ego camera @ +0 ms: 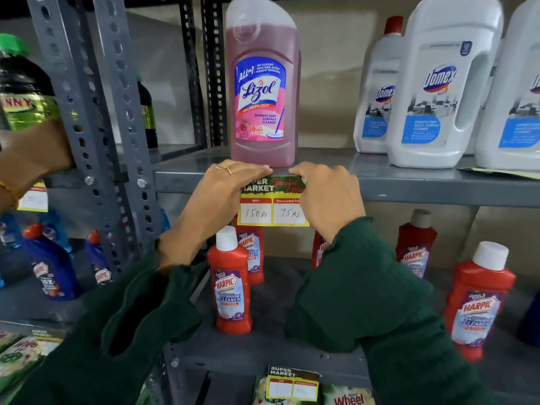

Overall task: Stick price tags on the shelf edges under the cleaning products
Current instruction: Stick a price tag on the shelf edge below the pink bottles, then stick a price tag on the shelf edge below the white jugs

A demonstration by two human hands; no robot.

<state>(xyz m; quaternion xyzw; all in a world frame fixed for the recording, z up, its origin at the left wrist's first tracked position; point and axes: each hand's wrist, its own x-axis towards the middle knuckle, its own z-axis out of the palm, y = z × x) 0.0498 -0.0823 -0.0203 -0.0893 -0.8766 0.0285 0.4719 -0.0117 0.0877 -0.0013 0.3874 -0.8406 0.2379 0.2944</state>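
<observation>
A yellow and green price tag point(273, 210), marked 150 Rs and 75 Rs, hangs from the grey shelf edge point(423, 190) right below a pink Lizol bottle point(263, 92). My left hand point(222, 197) presses the tag's top left corner against the edge, fingers flat. My right hand point(327, 197) pinches and presses the top right corner. Both hands cover the tag's sides. Another price tag point(292, 384) hangs on the lower shelf edge, and a third price tag point(33, 200) sits at the far left.
White Domex jugs point(438, 83) stand on the same shelf to the right. Red Harpic bottles point(232, 287) fill the shelf below. A slotted grey upright point(117, 141) rises on the left, with another person's hand point(32, 159) beside dark green bottles.
</observation>
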